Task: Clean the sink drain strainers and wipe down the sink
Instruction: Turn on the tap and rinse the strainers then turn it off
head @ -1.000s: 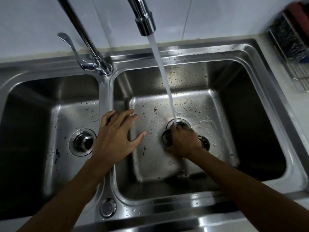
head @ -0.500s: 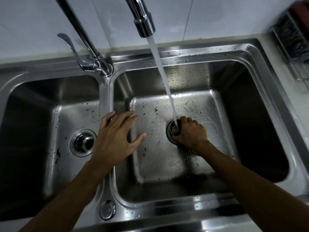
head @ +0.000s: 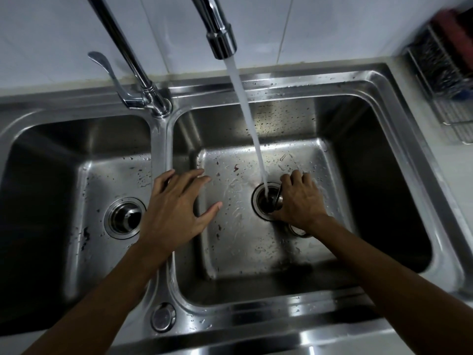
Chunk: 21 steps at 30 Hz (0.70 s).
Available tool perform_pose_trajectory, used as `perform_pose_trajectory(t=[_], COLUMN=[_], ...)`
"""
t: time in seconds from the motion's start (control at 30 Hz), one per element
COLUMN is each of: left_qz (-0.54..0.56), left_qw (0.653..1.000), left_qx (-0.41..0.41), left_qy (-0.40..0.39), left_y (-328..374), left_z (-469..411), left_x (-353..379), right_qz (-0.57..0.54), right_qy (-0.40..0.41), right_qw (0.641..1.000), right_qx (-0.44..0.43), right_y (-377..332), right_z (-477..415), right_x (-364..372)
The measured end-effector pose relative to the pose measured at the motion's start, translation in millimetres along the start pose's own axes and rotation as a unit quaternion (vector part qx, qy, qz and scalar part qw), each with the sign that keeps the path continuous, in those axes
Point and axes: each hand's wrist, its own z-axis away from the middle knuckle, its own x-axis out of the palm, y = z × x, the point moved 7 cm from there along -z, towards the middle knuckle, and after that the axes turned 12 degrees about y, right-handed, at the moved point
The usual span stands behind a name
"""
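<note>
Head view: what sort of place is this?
Most likely a home kitchen: a stainless double-basin sink set in a counter, a swivel tap running, a tiled wall behind, and a wire rack beside it.

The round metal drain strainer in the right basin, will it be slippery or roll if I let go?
Probably slippery: the round metal drain strainer sits under running water, gripped by the right hand. It looks rigid, being steel. Its round shape might roll on the wet basin floor.

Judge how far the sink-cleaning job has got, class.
Done: nothing clearly. In hand: the right hand holds a strainer at the right drain under running water; the left hand rests open on the divider. Left: the left strainer, and wiping the speckled basins.
</note>
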Motion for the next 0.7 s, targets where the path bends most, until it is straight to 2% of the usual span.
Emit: perform_pose_trajectory(t=[0.13, 0.23, 0.33, 0.43, 0.6, 0.7], left_qz=[0.004, 0.010, 0.012, 0.011, 0.028, 0.086], left_qw=[1.000, 1.000, 0.999, 0.999, 0.999, 0.993], left_qx=[0.003, 0.010, 0.012, 0.010, 0.004, -0.008], left_qy=[0.006, 0.025, 0.036, 0.036, 0.044, 0.077], left_y=[1, 1, 2, 2, 3, 1], left_z=[0, 1, 1, 1, 1, 3], left_x=[0, -2, -4, -4, -5, -11], right_qz=[0.016, -0.048, -0.160, -0.211, -0.175, -0.138], right_qy=[0.003, -0.008, -0.080, -0.135, -0.161, -0.189], right_qw=[1.000, 0.999, 0.984, 0.968, 0.969, 0.970], right_qx=[-0.019, -0.006, 0.007, -0.027, -0.067, -0.068], right_y=[3, 1, -14, -44, -74, -76], right_z=[9, 28, 46, 52, 51, 54], right_x=[-11, -16, -6, 7, 29, 37])
